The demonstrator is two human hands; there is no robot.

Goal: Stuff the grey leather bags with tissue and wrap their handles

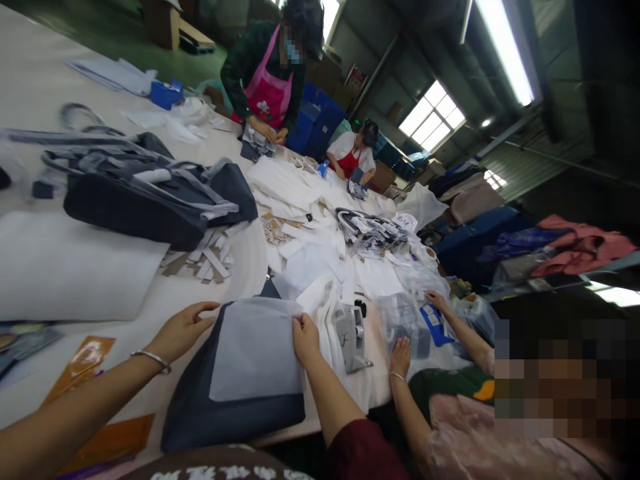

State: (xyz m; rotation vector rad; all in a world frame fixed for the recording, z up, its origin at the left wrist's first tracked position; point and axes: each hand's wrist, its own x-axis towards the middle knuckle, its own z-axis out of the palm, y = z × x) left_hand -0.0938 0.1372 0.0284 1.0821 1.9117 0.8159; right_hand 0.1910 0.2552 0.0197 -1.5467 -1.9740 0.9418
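A dark grey fabric bag (200, 413) lies flat in front of me with a lighter grey sheet (255, 353) on top of it. My left hand (181, 330), with a bracelet on the wrist, rests by the bag's upper left corner, fingers curled over the edge. My right hand (305, 337) pinches the right edge of the light grey sheet. A small grey tape dispenser (350, 337) stands just right of my right hand.
A pile of dark bags with grey straps (150, 193) and a white folded sheet (65, 267) lie to the left. White fabric and paper pieces (300, 193) cover the table's middle. A co-worker's hands (400, 357) handle plastic packets at right. Two aproned people work at the far side.
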